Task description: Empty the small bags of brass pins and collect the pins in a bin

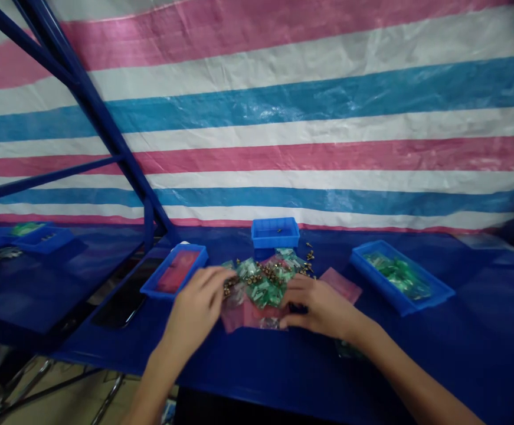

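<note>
A heap of small green-tinted and clear plastic packets (263, 290), with loose brass-coloured screw-like pieces (271, 272) scattered over it, lies between my hands. Pink plastic bags (233, 317) lie under the heap's near edge. My left hand (199, 298) is at the heap's left side, its fingers bent towards the brass pieces and slightly blurred. On the right, my right hand (316, 302) reaches in with a gap between thumb and curled fingers; nothing shows clearly in it. Another pink bag (341, 285) lies behind the right hand.
A blue tray (275, 241) stands behind the heap. To the left, another blue tray (150, 290) holds pink bags, beside a black phone (121, 300). At right, a blue tray (431, 306) holds green packets. A blue metal frame (119, 141) rises at left before a striped sheet (310, 159).
</note>
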The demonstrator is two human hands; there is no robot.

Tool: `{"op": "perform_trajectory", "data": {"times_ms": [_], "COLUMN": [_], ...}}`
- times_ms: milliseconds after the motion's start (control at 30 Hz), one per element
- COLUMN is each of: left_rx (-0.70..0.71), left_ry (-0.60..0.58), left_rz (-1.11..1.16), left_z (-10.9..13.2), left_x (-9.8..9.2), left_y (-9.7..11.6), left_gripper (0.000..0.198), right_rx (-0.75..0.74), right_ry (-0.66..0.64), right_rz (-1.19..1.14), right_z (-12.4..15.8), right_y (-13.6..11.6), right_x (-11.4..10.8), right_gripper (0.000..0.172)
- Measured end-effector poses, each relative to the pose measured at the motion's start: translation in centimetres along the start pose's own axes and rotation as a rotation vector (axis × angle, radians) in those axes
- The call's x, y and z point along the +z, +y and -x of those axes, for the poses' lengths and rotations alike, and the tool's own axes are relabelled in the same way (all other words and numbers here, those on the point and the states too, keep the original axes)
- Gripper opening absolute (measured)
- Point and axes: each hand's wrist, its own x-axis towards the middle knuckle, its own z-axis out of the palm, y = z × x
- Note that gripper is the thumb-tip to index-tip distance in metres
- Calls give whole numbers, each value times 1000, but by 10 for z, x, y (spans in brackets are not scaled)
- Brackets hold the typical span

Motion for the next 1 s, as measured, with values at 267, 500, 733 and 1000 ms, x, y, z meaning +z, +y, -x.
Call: {"op": "perform_trajectory", "data": {"times_ms": [267,500,733,1000], "left_rx": [6,71,208,113], "left_ry": [-213,-158,-34,67], "left_rz": [101,182,282,476], "left_z": [47,32,-11,-73], "left_x": [34,27,33,15], "left_y": [21,13,19,16], "left_gripper": [46,31,16,12], "right_rx": [-170,-225,-77,177], "right_ry": [36,220,438,534], "right_rz": [366,359,86,-145], "right_z": [-6,-6,-4,-2], "right_y": [-15,-12,-8,-2], "right_x": [33,31,22,4], "right_gripper": [10,11,8,21]}}
